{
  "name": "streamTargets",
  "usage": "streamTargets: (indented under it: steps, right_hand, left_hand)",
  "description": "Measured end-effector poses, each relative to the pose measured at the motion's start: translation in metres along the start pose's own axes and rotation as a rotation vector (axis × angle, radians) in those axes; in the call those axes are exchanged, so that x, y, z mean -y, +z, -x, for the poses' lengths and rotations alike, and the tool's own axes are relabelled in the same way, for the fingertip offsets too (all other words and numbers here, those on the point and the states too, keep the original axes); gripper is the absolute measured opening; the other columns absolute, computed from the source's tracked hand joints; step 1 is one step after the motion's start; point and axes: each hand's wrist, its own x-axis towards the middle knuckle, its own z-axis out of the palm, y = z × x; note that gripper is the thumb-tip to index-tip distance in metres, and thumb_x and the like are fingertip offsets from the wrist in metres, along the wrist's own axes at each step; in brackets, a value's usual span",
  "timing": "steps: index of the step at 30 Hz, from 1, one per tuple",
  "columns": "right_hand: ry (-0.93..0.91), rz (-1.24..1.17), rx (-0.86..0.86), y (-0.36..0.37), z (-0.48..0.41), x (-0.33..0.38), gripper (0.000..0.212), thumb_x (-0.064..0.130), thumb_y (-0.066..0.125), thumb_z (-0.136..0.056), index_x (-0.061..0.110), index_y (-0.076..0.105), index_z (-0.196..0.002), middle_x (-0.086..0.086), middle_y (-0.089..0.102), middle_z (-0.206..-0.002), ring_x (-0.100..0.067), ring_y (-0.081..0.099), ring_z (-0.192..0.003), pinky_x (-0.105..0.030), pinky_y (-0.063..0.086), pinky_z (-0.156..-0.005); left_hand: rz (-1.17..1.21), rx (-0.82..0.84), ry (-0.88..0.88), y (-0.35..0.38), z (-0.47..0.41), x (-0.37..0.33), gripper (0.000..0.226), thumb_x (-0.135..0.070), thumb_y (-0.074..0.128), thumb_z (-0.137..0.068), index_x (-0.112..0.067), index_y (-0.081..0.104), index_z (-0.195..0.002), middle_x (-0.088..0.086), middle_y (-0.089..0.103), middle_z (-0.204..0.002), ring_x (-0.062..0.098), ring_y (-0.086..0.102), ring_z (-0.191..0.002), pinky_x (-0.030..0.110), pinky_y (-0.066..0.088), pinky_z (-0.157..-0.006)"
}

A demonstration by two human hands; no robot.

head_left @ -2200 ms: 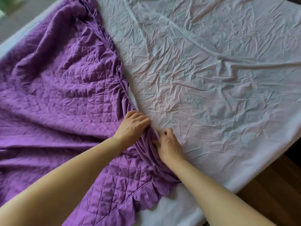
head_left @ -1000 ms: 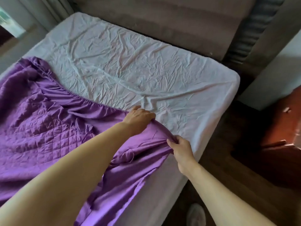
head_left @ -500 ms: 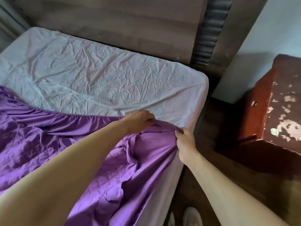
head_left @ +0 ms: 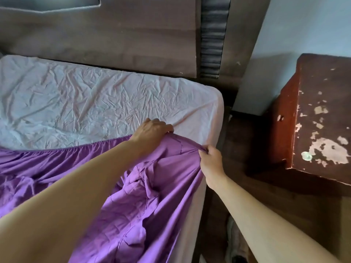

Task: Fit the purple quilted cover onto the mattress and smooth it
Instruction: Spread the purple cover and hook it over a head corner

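Left hand: out on top of the bed goes the left hand [head_left: 152, 130], knuckles up, fingers curled down over the gathered edge of the purple cover [head_left: 161, 196]. The grip is closed on the cloth, with the fingertips tucked out of sight beneath it.
Right hand: the right hand [head_left: 210, 160] sits at the bed's side edge, thumb and fingers pinched tight round a bunched twist of the same hem. The grip is clamped, no gap showing.
Between the hands: a short ridge of purple fabric runs taut from one grip to the other.
Cover: it lies over the near part of the mattress [head_left: 216, 118], smooth side up and rumpled in deep folds. It spills down the side of the bed beneath the right forearm, and its elastic-gathered edge runs leftward from the left hand across the bed.
Far corner: not covered yet. The wrinkled white sheet [head_left: 76, 103] shows from just beyond both hands up to the headboard [head_left: 114, 35].
Beside the bed: a wooden cabinet [head_left: 319, 120] with flaking red-brown paint stands on the dark floor [head_left: 284, 202]. It is well apart from the right hand, against a pale wall [head_left: 303, 25].
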Motion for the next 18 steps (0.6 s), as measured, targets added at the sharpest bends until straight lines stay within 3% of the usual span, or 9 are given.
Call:
streamTargets:
  steps: [2,5,8,11,14,18]
  right_hand:
    - [0.006,-0.024,0.009,-0.012,-0.018,0.003,0.018,0.006,0.042,-0.096,0.003,0.059,-0.098,-0.017,0.061,-0.098,-0.030,0.059,-0.096,-0.036,0.050,-0.086]
    - [0.024,-0.034,0.040,-0.029,-0.041,0.005,0.017,0.005,0.042,-0.095,0.006,0.060,-0.095,-0.014,0.062,-0.094,-0.029,0.060,-0.092,-0.034,0.050,-0.082]
    - [0.009,-0.011,0.054,-0.043,-0.062,0.009,0.016,0.006,0.044,-0.095,0.008,0.060,-0.093,-0.009,0.062,-0.091,-0.023,0.060,-0.090,-0.028,0.048,-0.077]
    - [-0.001,0.004,0.062,-0.049,-0.081,0.013,0.015,0.008,0.045,-0.095,0.008,0.060,-0.093,-0.009,0.063,-0.091,-0.023,0.061,-0.089,-0.033,0.051,-0.080]
    - [0.004,-0.002,0.037,-0.052,-0.101,0.015,0.015,0.009,0.046,-0.095,0.007,0.060,-0.093,-0.009,0.063,-0.090,-0.023,0.061,-0.087,-0.033,0.051,-0.078]
    - [0.018,-0.035,-0.005,-0.056,-0.122,0.021,0.017,0.008,0.047,-0.095,0.013,0.059,-0.084,-0.006,0.061,-0.086,-0.016,0.059,-0.079,-0.021,0.047,-0.066]
  left_hand:
    - [0.080,0.038,0.044,-0.001,-0.015,0.000,0.026,-0.008,0.051,-0.088,-0.027,0.055,-0.105,0.002,0.063,-0.089,0.023,0.056,-0.086,0.037,0.044,-0.080]
    - [0.247,0.124,-0.117,0.000,-0.042,-0.003,0.032,0.001,0.043,-0.078,-0.031,0.040,-0.077,0.001,0.052,-0.069,0.024,0.050,-0.065,0.033,0.042,-0.061]
    - [0.248,0.159,-0.174,-0.002,-0.071,-0.003,0.040,0.002,0.041,-0.070,-0.036,0.043,-0.058,-0.006,0.050,-0.062,0.021,0.048,-0.063,0.031,0.039,-0.066]
    - [0.027,0.140,-0.128,0.002,-0.096,-0.005,0.032,0.000,0.049,-0.081,-0.029,0.060,-0.073,-0.007,0.065,-0.084,0.017,0.061,-0.080,0.033,0.037,-0.090]
    - [-0.103,0.088,-0.100,0.009,-0.119,-0.008,0.032,0.001,0.048,-0.081,-0.025,0.063,-0.091,-0.003,0.066,-0.096,0.020,0.062,-0.090,0.034,0.034,-0.091]
    - [-0.187,0.114,-0.072,0.017,-0.140,-0.010,0.037,-0.001,0.046,-0.085,-0.024,0.060,-0.110,0.000,0.060,-0.107,0.022,0.057,-0.100,0.034,0.031,-0.095]
